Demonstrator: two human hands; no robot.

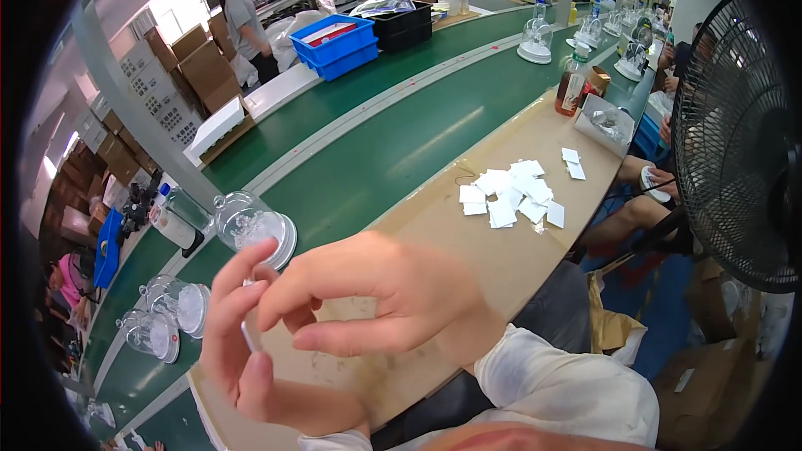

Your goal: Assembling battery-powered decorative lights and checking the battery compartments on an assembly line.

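Note:
My left hand point(238, 338) is raised over the near part of the table, its fingers and thumb gripping a thin white piece point(247, 330) seen nearly edge-on. Beside it, my right hand point(384, 292) reaches across with curled fingers. Its index fingertip is at the white piece; whatever those fingers hold, if anything, is hidden. Beyond the right hand, a loose pile of flat white square pieces point(510, 190) lies on the brown table board point(434, 238). A few more white squares point(573, 164) lie a little apart to the right.
A green conveyor point(418, 129) runs past the table, carrying clear domes on white bases point(255, 225). A bottle of reddish liquid point(571, 83) and a clear plastic box point(603, 124) stand at the table's far end. A black fan point(735, 142) rises at right; blue crates point(336, 46) sit across the conveyor.

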